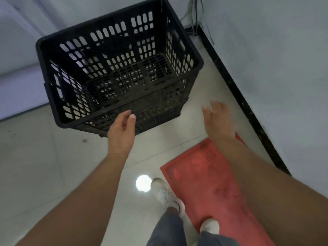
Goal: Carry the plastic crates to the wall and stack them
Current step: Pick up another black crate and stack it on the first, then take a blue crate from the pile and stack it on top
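Tiled floor (44, 166), black crate (117, 71) upright near wall; both hands' fingers spread, empty

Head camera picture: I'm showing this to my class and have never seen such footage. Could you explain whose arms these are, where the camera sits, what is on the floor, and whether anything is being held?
There is only one picture, taken by a wide-angle camera worn on a person's head, looking forward and down. So the two bare arms reaching in from the bottom belong to the wearer.

The left hand is open, its fingertips close to the near rim of a black plastic crate. The right hand is open too, beside the crate and apart from it. Neither hand holds anything.

The crate is perforated, looks empty, and appears to sit on another crate beneath it, near the wall.

On the tiled floor lies a red mat. The wearer's white shoes show below, one on the mat. The bright round spot looks like a reflected light.
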### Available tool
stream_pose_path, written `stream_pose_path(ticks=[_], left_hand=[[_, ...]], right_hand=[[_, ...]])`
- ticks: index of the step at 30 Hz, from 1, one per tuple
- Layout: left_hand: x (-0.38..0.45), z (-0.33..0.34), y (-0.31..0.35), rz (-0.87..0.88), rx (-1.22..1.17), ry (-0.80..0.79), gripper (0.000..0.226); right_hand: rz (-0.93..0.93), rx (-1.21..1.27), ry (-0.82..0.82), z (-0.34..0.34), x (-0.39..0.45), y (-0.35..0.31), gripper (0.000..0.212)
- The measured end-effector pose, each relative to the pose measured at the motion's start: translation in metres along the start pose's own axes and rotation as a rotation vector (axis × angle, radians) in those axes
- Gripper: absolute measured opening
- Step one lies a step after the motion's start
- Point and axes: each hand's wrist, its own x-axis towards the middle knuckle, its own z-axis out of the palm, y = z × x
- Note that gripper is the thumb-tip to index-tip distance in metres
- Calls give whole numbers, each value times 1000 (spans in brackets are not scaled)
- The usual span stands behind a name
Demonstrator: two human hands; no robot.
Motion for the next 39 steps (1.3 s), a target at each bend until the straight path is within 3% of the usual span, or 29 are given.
stream_pose_path(ticks=[3, 6, 10, 23, 30, 39], left_hand=[[-30, 26, -13, -20, 18, -77, 21], [-71, 54, -29, -48, 40, -157, 17], [-138, 95, -46, -24, 76, -270, 14], [-374, 182, -69, 137, 254, -653, 30], [-453, 186, -77, 188, 376, -868, 22], [-523, 198, -58, 320, 433, -1120, 22]], right_hand=[[68, 30, -31, -3, -30, 36, 50], [117, 103, -20, -7, -67, 81, 36], [243, 137, 60, -24, -131, 150, 47], [664, 289, 304, -95, -376, 344, 50], [896, 374, 376, -106, -482, 372, 46], [1127, 450, 570, -136, -569, 359, 46]])
